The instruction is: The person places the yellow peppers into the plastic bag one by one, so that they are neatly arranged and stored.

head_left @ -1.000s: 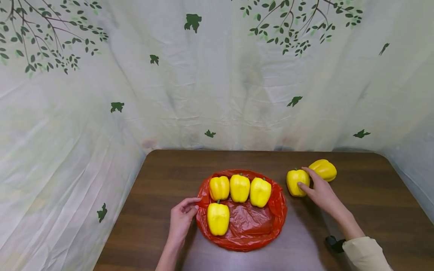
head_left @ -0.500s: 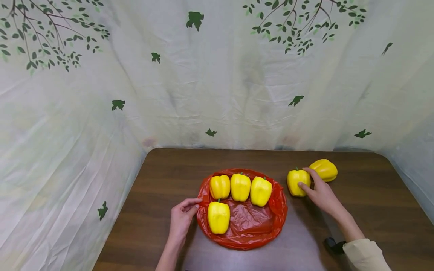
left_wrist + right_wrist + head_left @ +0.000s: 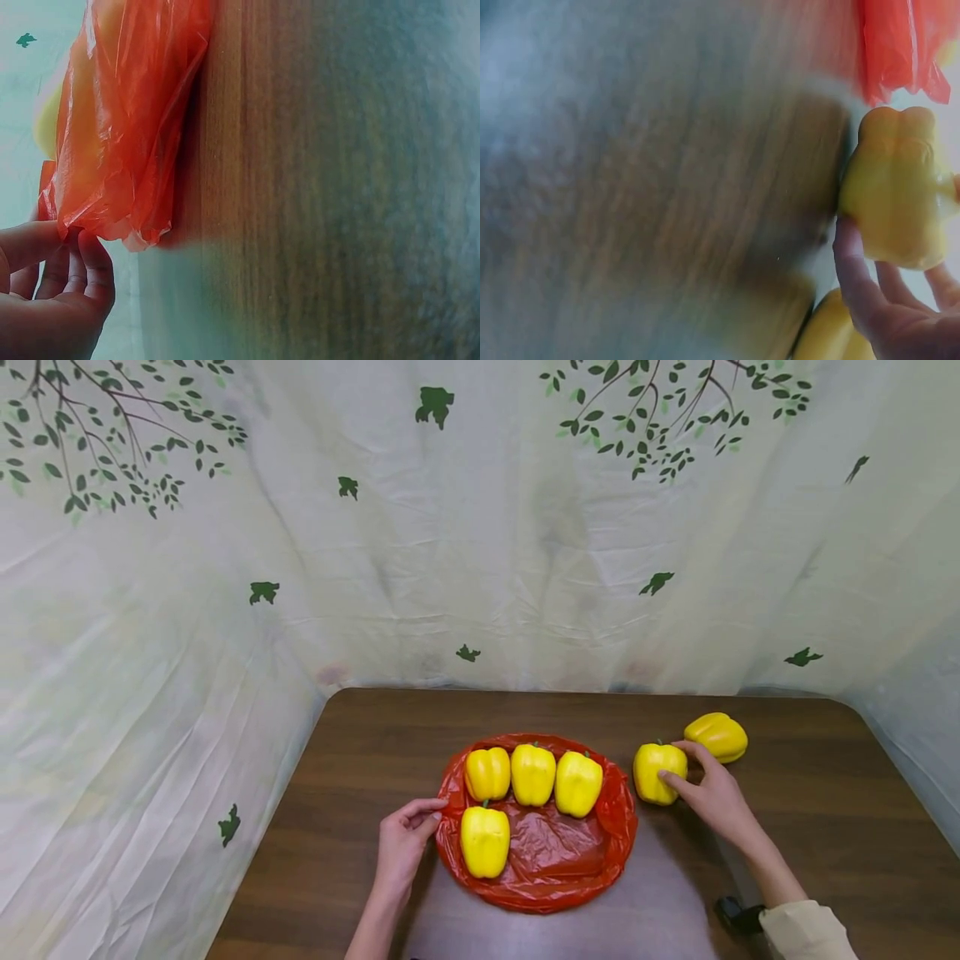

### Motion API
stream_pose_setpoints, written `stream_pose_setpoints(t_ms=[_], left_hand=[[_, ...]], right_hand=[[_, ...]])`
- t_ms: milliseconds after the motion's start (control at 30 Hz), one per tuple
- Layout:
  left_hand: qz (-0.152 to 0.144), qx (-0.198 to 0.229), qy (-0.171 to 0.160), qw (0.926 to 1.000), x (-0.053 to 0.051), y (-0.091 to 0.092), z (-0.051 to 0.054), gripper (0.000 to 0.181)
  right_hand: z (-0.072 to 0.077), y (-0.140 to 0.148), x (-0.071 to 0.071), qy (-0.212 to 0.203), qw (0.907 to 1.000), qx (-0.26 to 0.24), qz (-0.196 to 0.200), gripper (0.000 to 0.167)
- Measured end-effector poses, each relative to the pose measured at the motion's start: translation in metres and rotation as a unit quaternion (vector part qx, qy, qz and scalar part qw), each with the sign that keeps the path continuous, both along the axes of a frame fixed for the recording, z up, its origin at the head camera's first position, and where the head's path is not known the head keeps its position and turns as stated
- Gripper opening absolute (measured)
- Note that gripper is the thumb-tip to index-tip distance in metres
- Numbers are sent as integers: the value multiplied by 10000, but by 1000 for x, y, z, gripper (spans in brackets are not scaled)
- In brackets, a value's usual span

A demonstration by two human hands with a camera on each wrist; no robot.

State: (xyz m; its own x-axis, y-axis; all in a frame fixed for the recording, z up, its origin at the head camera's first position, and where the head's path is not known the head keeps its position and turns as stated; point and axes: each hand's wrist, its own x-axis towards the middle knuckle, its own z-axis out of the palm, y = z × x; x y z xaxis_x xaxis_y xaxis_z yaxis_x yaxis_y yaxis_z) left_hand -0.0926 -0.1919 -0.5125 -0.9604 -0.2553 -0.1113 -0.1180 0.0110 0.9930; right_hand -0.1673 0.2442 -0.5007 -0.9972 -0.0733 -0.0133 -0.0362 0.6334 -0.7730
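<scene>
A red plastic bag (image 3: 555, 885) lies on the table with its rim rolled round into an oval. Inside are several yellow bell peppers: three in a row at the far side and one bell pepper (image 3: 485, 843) at the near left. My left hand (image 3: 401, 843) pinches the bag's left rim between thumb and fingers, also seen close up in the left wrist view. Just right of the bag, my right hand (image 3: 716, 797) grips a yellow bell pepper (image 3: 655, 777) with thumb and fingers, its stem upward. In the right wrist view this bell pepper (image 3: 892, 187) is between the fingers.
Another yellow bell pepper (image 3: 716, 737) lies on its side behind my right hand. The brown wooden table (image 3: 375, 743) meets a pale curtain (image 3: 510, 568) with leaf prints along its back edge. A black strap (image 3: 738, 914) is at the right wrist.
My right hand and the bell pepper it grips have shifted slightly toward me, away from the bell pepper lying behind. My left hand stays at the bag's rim.
</scene>
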Motion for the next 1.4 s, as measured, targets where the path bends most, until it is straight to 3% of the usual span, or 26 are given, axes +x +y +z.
stream_pose_setpoints(t_ms=[233, 600, 767, 1067, 1400], left_hand=[[-31, -45, -142, 9999, 2, 0, 2, 18], [-43, 68, -179, 9998, 1, -1, 3, 19], [-23, 24, -215, 9998, 1, 0, 4, 19], [8, -5, -174, 9998, 0, 2, 3, 18], [21, 102, -147, 9998, 1, 2, 3, 17]], right_hand=[[3, -4, 7, -63, 9995, -158, -257, 67], [12, -14, 25, 352, 9973, -474, -435, 63], [18, -22, 34, 338, 9966, -594, -469, 62], [26, -41, 44, 161, 9952, -887, -376, 64], [34, -60, 54, 559, 9921, -1110, -161, 61]])
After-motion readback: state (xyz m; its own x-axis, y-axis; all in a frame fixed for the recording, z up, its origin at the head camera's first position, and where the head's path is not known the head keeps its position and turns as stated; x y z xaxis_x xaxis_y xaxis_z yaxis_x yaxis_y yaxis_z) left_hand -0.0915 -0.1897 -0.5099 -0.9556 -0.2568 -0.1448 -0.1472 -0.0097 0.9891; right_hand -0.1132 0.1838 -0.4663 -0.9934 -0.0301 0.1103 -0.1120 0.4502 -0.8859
